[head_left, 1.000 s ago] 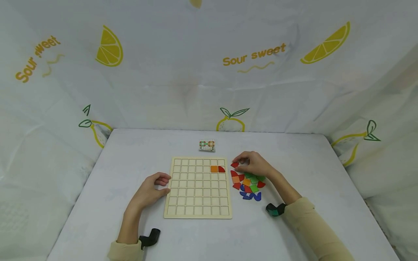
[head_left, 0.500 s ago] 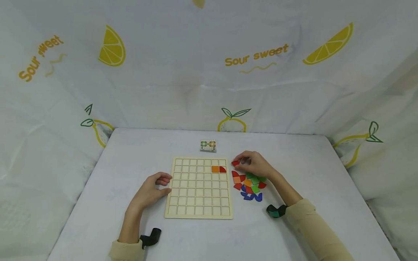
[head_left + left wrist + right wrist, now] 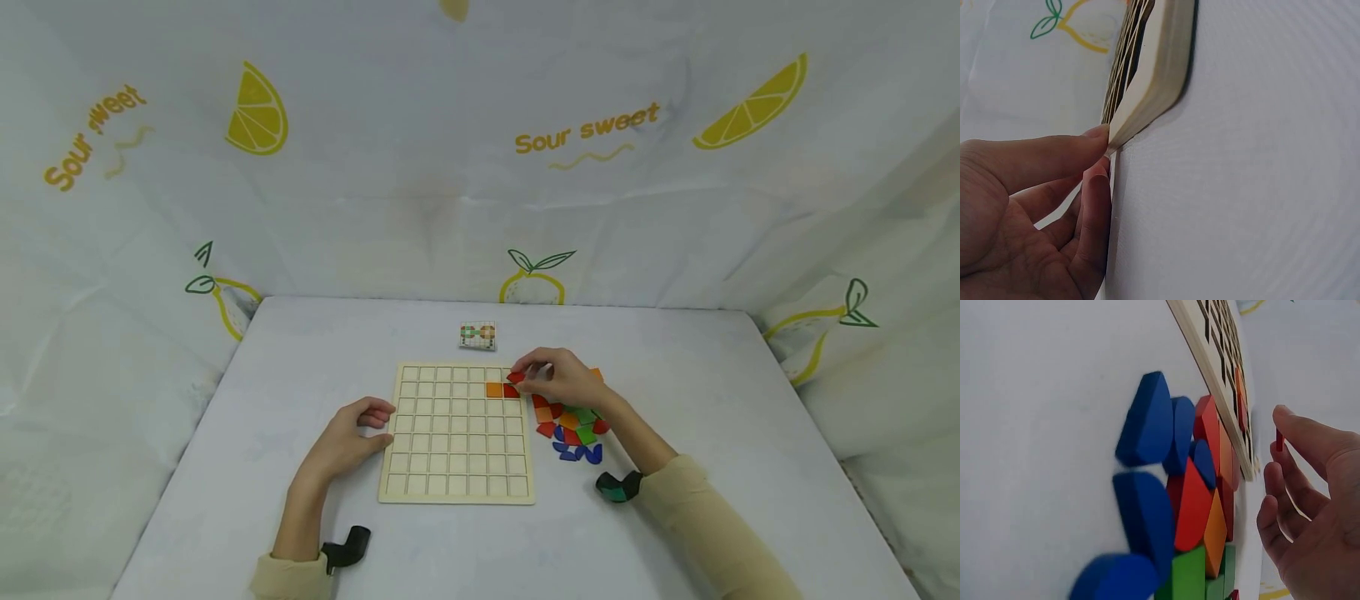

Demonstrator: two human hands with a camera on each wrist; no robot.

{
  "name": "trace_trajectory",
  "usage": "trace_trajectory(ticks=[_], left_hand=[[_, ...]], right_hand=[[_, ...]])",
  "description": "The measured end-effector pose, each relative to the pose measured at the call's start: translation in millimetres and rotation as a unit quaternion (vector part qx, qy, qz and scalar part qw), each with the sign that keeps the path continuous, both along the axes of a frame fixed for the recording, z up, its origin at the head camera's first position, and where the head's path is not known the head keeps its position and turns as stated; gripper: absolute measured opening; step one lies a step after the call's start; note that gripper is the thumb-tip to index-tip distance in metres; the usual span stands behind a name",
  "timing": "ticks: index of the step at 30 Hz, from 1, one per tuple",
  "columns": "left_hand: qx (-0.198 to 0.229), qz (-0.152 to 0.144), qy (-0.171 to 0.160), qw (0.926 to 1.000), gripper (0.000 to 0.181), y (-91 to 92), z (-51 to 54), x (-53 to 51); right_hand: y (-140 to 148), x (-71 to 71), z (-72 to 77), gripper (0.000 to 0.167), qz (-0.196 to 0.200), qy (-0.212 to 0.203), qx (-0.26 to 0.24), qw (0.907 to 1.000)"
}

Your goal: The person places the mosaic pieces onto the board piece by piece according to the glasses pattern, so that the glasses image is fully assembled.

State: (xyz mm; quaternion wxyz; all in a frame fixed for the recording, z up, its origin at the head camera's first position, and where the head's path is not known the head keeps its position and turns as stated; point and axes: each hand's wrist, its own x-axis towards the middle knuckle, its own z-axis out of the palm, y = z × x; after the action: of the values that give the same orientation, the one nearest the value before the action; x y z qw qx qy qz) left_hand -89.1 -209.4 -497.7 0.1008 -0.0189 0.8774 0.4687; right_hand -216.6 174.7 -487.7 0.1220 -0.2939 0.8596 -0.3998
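My right hand [image 3: 561,379] pinches a red quarter-round tile [image 3: 515,377] between thumb and fingertips, above the upper right corner of a pale wooden grid board [image 3: 458,433]. The right wrist view shows the tile [image 3: 1280,440] edge-on, with the other fingers loosely bent. An orange square [image 3: 494,390] lies in a cell of the second row, with a red tile [image 3: 512,391] in the cell to its right, partly covered by my thumb. My left hand [image 3: 351,435] rests at the board's left edge, thumb and fingertips touching the rim [image 3: 1147,94].
Right of the board lies a loose cluster of red, orange, green and blue tiles [image 3: 570,436]; my right hand and forearm cover part of it. Behind the board is a small pattern card [image 3: 477,335]. A white printed curtain [image 3: 420,225] stands behind the table.
My right hand has moved left from above the tile cluster to the board's upper right corner, carrying the red tile. An orange tile behind that hand now shows. The left hand stays put.
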Motion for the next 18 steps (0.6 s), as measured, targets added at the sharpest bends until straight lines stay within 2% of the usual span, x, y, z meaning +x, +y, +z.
trace_trajectory(ticks=[10,18], left_hand=[[0.003,0.001,0.000,1.0000,0.039,0.7,-0.6,0.1],[0.003,0.002,-0.002,1.0000,0.039,0.5,-0.5,0.3]], right_hand=[[-33,0.8,-0.2,0.026,0.056,0.001,-0.004,0.9984],[-51,-3.6,-2.5,0.024,0.090,0.012,0.025,0.9955]])
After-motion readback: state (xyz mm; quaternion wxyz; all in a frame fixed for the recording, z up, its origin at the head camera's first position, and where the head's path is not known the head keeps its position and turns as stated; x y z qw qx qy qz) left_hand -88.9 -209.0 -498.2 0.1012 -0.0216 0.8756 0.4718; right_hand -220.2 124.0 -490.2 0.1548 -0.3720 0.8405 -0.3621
